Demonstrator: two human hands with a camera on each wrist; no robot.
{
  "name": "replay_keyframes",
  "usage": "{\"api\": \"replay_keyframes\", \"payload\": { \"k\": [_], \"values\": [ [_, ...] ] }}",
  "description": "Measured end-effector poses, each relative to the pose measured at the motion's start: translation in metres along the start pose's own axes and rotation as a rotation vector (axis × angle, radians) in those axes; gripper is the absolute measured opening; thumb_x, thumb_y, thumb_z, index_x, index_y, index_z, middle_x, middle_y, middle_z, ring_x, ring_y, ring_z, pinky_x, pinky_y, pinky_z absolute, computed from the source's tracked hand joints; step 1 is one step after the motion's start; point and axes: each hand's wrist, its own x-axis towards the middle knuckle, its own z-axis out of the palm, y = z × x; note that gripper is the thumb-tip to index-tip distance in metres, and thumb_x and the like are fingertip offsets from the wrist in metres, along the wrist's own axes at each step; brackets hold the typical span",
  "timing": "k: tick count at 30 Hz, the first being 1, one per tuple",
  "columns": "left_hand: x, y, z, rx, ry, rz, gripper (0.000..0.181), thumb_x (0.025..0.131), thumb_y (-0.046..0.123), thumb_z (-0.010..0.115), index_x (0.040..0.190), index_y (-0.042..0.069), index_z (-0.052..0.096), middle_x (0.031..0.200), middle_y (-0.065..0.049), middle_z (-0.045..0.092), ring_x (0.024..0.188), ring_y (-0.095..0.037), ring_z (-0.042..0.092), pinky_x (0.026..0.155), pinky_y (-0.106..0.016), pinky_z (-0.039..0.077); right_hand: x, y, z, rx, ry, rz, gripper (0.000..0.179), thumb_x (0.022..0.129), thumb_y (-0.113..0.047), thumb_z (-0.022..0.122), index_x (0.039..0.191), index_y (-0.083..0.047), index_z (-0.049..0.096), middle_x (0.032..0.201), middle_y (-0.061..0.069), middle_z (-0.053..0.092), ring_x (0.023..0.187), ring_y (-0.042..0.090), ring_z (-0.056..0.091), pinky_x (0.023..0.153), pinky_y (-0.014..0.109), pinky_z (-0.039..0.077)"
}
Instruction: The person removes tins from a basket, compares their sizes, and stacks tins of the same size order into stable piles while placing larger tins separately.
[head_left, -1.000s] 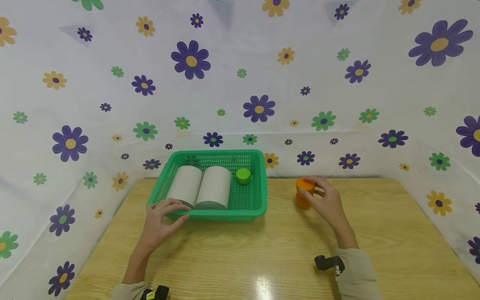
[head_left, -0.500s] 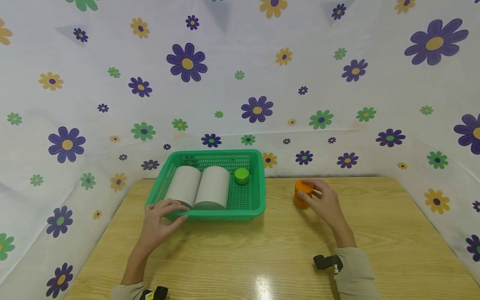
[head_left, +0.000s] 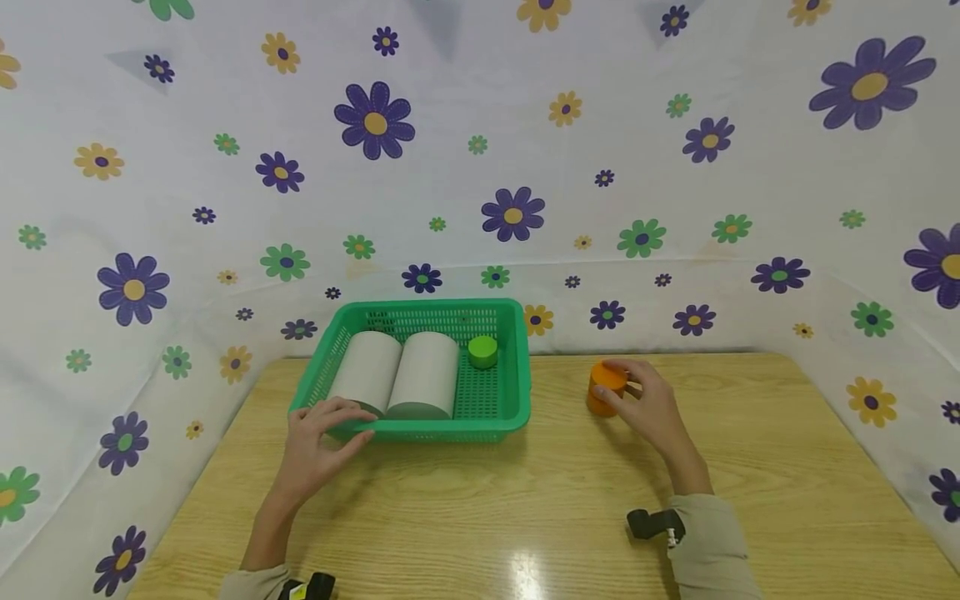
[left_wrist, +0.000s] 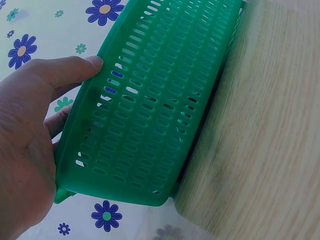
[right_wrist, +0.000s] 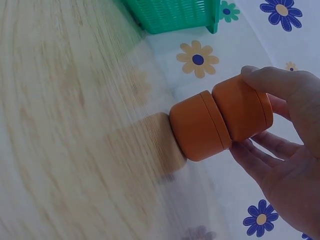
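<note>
My left hand (head_left: 318, 446) grips the near left rim of a green plastic basket (head_left: 450, 426), with the thumb (left_wrist: 93, 63) on the outside of the slotted wall and the other fingers partly hidden behind it. To the right, my right hand (head_left: 654, 408) pinches a small round orange jar (right_wrist: 240, 107) between thumb and fingers. That jar sits on top of a matching orange jar (right_wrist: 200, 127), which stands on the table. Both have rounded bottoms and a seam near the top. The upper one looks slightly offset over the lower.
In the basket lie two white cylinders (head_left: 366, 371) side by side, and a small light-green round jar (head_left: 482, 352) stands at its right. A wood-grain table (head_left: 480, 508) carries everything. Behind hangs a white flower-patterned cloth (head_left: 442, 183).
The upper orange jar in my right hand sits a little lower than a second ago, close on the lower jar. My left hand has stayed at the basket rim.
</note>
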Motion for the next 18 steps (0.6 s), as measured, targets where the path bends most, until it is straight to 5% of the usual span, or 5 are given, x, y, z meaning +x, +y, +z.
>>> {"api": "replay_keyframes", "payload": {
  "k": [18],
  "values": [
    [0.0006, -0.0006, -0.0004, -0.005, 0.003, 0.0, 0.024, 0.08, 0.007, 0.086, 0.102, 0.015, 0.08, 0.105, 0.007, 0.069, 0.105, -0.015, 0.058, 0.083, -0.043, 0.019, -0.0006, -0.0051, -0.0021, -0.029, -0.031, 0.015, 0.046, 0.094, -0.013, 0.077, 0.135, 0.0, 0.06, 0.13, 0.024, 0.054, 0.119, 0.044, 0.055, 0.097, 0.058, 0.049]
  ]
}}
